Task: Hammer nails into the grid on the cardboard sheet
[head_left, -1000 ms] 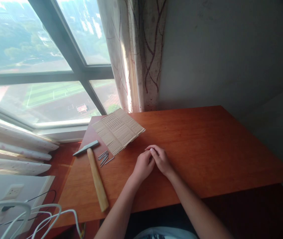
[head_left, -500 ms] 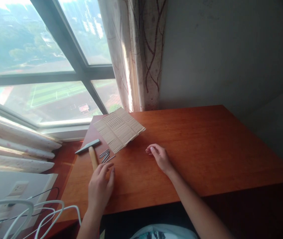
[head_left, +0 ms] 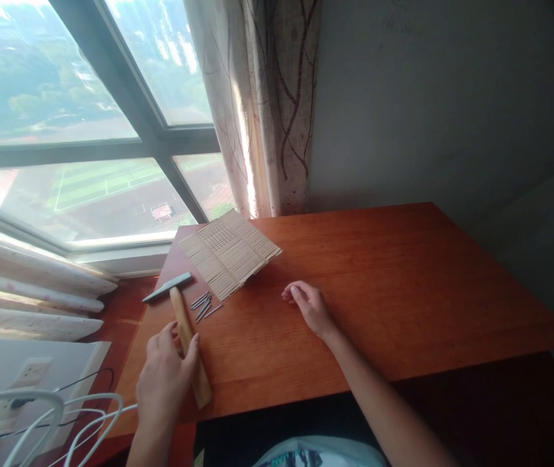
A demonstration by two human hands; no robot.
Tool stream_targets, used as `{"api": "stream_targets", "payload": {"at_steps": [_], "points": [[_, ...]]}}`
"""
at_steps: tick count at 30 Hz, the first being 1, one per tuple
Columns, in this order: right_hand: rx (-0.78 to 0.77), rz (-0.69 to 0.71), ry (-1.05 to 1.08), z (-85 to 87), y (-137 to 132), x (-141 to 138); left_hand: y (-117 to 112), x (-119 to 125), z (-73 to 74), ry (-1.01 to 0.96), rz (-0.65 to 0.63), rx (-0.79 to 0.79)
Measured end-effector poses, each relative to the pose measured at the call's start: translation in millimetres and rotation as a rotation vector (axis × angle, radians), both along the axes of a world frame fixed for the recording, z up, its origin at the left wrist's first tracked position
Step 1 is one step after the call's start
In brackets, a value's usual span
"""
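My left hand lies over the wooden handle of a hammer near the table's left front corner, fingers spread on either side of the handle and not wrapped round it. The hammer's metal head points toward the window. Several nails lie just right of the head. A slatted cardboard piece leans at the back left of the wooden table. My right hand rests on the table middle, fingers loosely curled, holding nothing that I can see.
A window and a patterned curtain stand behind the table, with a plain wall to the right. White wire loops and a wall socket sit at the lower left, beside the table's left edge.
My left hand left my right hand, swung left and back toward me, and now lies on the hammer handle. My right hand stayed in place.
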State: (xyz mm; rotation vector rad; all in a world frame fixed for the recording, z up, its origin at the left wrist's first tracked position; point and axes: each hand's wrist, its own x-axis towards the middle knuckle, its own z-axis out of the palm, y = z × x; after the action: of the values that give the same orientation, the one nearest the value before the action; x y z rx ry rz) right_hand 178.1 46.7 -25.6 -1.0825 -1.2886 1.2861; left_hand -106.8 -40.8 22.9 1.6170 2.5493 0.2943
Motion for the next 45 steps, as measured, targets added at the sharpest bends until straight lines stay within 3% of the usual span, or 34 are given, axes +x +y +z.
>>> {"api": "stream_targets", "payload": {"at_steps": [3, 6, 10, 13, 16, 19, 22, 26, 30, 33, 35, 39, 42, 45], "points": [[0.0, 0.005, 0.001, 1.3, 0, 0, 5, -5, 2.9, -0.066, 0.012, -0.067], [0.0, 0.007, -0.013, 1.3, 0, 0, 12, -14, 0.8, -0.243, 0.12, -0.043], [0.001, 0.008, -0.018, 0.6, -1, -1, 17, -19, -1.8, -0.974, 0.274, 0.166], [0.005, 0.01, -0.024, 1.0, -1, -1, 18, -12, 2.6, -1.527, 0.301, 0.246], [0.01, 0.014, -0.022, 1.9, -2, -1, 19, 1, 6.9, -1.793, 0.269, 0.339], [0.014, 0.011, -0.019, 1.5, -2, 0, 18, 20, 5.2, -1.706, 0.232, 0.452], [0.015, 0.013, -0.027, -0.2, -1, 0, 10, 47, 1.4, -1.378, 0.181, 0.579], [0.063, -0.001, -0.063, 6.9, -5, -2, -10, 88, 3.5, -1.017, 0.054, 0.602], [0.187, 0.051, -0.16, 36.2, -23, -10, -23, 123, 5.2, -0.912, -0.078, 0.48], [0.255, 0.11, -0.249, 59.5, -37, -16, -23, 144, -3.5, -0.867, -0.284, 0.368], [0.261, 0.03, -0.353, 67.1, -40, -16, -20, 158, -11.4, -0.814, -0.438, 0.306], [0.219, -0.211, -0.622, 64.9, -31, 3, -10, 182, -16.8, -0.655, -0.634, 0.175], [0.185, -0.263, -0.749, 59.5, -15, 32, 0, 189, -10.6, -0.59, -0.779, 0.1], [0.16, -0.276, -0.814, 54.0, 6, 67, 11, 179, -8.6, -0.566, -0.865, 0.097]]}}
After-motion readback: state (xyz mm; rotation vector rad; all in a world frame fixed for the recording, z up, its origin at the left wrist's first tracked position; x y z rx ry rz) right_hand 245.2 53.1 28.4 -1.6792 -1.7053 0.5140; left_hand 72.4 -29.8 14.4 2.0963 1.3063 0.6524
